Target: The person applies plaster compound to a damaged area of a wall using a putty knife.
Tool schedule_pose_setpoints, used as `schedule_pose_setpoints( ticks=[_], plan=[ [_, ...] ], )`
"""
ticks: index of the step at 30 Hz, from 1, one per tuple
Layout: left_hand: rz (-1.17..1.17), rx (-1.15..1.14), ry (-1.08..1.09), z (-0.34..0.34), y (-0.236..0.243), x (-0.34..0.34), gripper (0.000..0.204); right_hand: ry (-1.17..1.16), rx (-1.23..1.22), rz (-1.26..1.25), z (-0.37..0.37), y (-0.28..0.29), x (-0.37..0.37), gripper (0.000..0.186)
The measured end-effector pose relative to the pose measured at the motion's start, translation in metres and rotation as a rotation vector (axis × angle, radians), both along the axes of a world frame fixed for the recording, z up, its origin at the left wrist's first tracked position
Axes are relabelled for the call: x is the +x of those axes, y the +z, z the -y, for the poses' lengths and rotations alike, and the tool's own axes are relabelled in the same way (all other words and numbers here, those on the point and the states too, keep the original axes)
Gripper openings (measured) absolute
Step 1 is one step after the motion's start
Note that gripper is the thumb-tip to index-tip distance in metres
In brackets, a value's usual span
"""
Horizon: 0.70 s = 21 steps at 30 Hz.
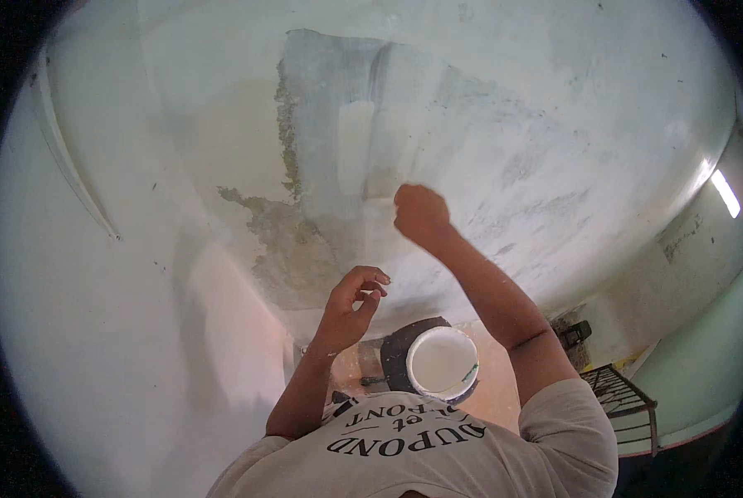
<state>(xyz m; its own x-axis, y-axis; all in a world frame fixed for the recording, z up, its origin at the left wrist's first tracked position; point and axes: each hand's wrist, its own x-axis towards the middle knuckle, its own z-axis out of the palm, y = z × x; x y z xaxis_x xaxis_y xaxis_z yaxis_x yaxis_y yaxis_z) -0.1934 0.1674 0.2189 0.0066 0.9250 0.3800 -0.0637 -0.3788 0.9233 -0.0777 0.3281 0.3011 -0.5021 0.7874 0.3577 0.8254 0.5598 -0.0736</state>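
Observation:
My right hand (421,214) is closed in a fist near the wall, gripping what looks like a putty knife (380,200). Only a thin pale edge of it shows beside the knuckles; the fist hides the handle. Lower and to the left, my left hand (355,303) hangs in the air with bent fingers apart and nothing in them. The wall carries a grey patch (321,91) with a ragged left border and whitish smears across it. Below my hands stands a round white bucket (443,362) holding white paste, its rim smeared.
The bucket rests on a dark support (398,358) over a brownish floor (497,365). A dark metal rack (624,398) stands at the lower right, near a small black object (574,334). A pale strip or cable (68,166) runs down the left wall, which meets the patched wall in a corner.

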Motion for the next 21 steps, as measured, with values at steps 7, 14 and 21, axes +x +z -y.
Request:
schedule_pose_setpoints(
  ticks=[7, 14, 21],
  plan=[
    [-0.003, -0.032, 0.032, -0.002, -0.002, -0.008, 0.018, -0.043, 0.392, -0.37, 0.006, 0.169, -0.009, 0.011],
    [-0.016, -0.035, 0.065, 0.0, -0.004, -0.012, 0.018, 0.103, 0.745, -0.616, 0.044, 0.216, -0.029, 0.011],
    [0.223, 0.159, 0.337, -0.002, -0.009, -0.015, 0.017, 0.176, 0.547, -0.381, 0.048, 0.157, -0.082, 0.006]
  ],
)
